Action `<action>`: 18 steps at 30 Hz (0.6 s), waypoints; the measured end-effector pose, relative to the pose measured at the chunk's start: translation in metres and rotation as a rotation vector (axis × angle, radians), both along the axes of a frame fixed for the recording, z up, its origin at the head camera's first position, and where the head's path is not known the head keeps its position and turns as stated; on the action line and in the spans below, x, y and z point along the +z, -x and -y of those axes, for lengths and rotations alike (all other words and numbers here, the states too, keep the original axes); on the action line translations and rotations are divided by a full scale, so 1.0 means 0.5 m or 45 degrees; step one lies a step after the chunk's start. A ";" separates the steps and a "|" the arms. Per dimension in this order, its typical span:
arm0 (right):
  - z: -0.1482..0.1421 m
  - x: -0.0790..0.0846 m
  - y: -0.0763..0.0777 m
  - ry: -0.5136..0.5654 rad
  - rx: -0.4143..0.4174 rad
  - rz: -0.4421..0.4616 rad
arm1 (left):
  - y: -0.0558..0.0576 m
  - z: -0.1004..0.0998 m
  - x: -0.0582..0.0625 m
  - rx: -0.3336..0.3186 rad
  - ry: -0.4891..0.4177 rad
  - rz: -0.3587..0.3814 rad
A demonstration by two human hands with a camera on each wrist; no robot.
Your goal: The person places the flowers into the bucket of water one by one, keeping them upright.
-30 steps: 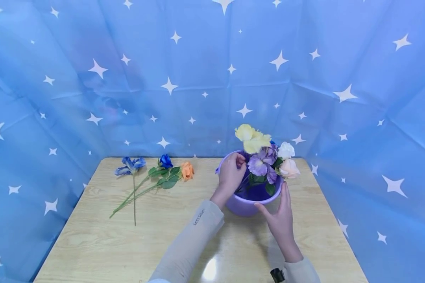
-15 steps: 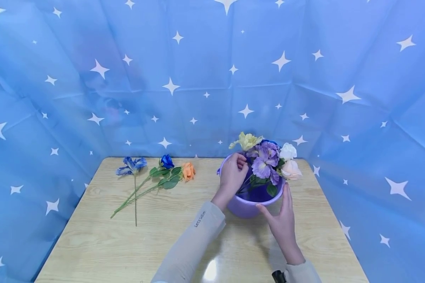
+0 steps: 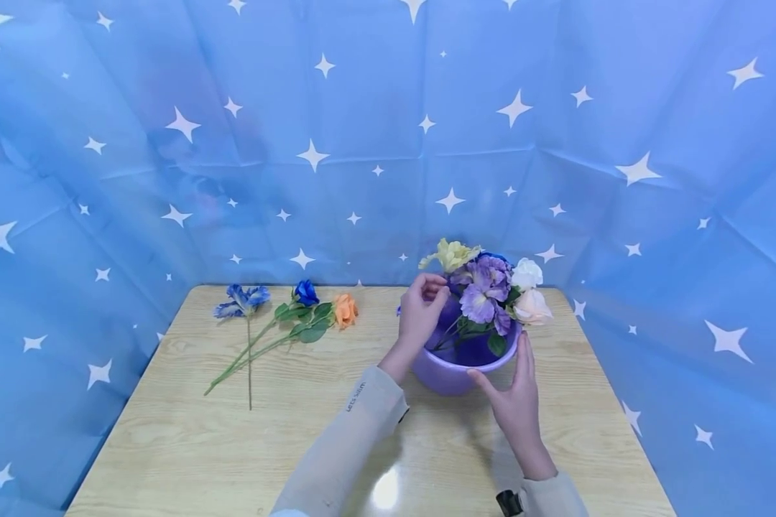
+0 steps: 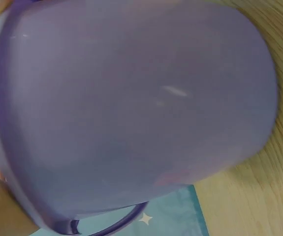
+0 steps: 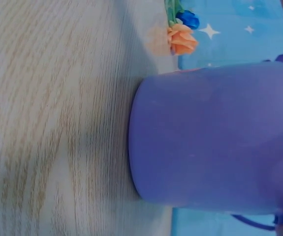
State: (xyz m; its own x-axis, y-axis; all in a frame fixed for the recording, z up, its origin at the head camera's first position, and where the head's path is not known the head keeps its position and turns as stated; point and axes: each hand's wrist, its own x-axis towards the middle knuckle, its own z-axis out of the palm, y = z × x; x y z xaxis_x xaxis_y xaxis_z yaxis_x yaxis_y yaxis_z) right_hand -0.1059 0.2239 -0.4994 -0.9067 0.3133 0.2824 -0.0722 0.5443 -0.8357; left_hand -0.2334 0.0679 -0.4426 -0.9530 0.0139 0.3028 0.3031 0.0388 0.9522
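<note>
A purple bucket point(image 3: 449, 378) stands on the table and holds a bunch of artificial flowers. Among them are a pale yellow flower point(image 3: 453, 255), a purple iris point(image 3: 481, 301), a white rose point(image 3: 527, 273) and a pale peach rose point(image 3: 532, 309); a blue bloom behind is mostly hidden. My left hand point(image 3: 420, 309) reaches over the bucket's left rim, its fingers loosely bent just below and left of the yellow flower. Thumb and straight fingers spread, my right hand point(image 3: 517, 406) touches the bucket's front and right side at the rim. The bucket's side point(image 4: 131, 108) fills most of the left wrist view.
Left on the wooden table point(image 3: 187, 459) lie a blue iris point(image 3: 241, 301), a blue rose point(image 3: 307, 293) and an orange rose point(image 3: 345, 311), stems towards the front. A star-printed blue cloth point(image 3: 265, 108) surrounds the table. A purple handle point(image 4: 126, 221) hangs from the bucket.
The yellow flower has sunk lower and tipped back to face away. My left fingers have loosened a little and shifted slightly from it. My right hand has stayed at the bucket.
</note>
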 end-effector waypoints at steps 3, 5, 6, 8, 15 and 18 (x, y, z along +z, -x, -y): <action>0.003 0.001 0.000 0.011 0.008 0.015 | -0.003 0.013 0.014 -0.044 -0.118 0.019; 0.004 0.001 0.000 0.013 0.010 0.022 | -0.003 0.022 0.024 -0.064 -0.147 0.019; 0.004 0.002 -0.001 0.016 0.012 0.023 | -0.002 0.027 0.028 -0.070 -0.155 0.017; 0.005 0.002 -0.002 0.016 0.012 0.020 | 0.001 0.037 0.036 -0.078 -0.169 0.015; 0.004 0.001 -0.001 0.023 0.010 0.013 | 0.009 0.076 0.052 -0.074 -0.197 0.053; 0.002 0.000 -0.003 0.035 0.013 0.025 | 0.013 0.094 0.048 -0.056 -0.186 0.067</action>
